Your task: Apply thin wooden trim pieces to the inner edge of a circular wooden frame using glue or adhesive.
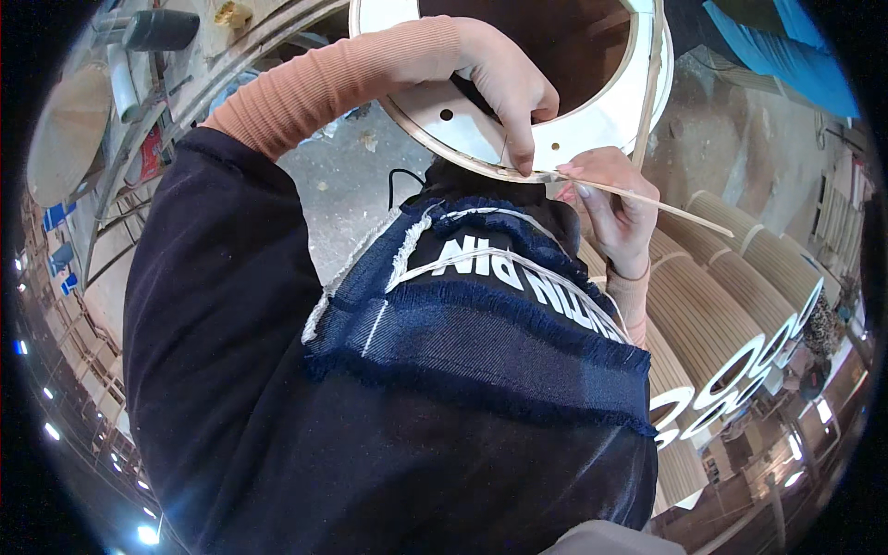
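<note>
In front of my chest is a white ring-shaped board (592, 122) with small round holes, around a dark brown hollow. My left hand (511, 81) reaches over it from the left, fingers curled. One fingertip presses down at the board's near edge, where a thin wooden strip (689, 216) meets the rim. Just right of that spot, my right hand (622, 211) pinches the strip between thumb and fingers. The strip's loose end sticks out to the right, past the hand. Exactly how the left thumb grips is hidden.
Several ribbed wooden cylinders (684, 305) with white ring ends lie at the right. Blue cloth (786, 46) is at the far right. A dark grey tool-like object (161, 30) and a round tan disc (67, 134) are at the left. Concrete floor (347, 199) shows below the board.
</note>
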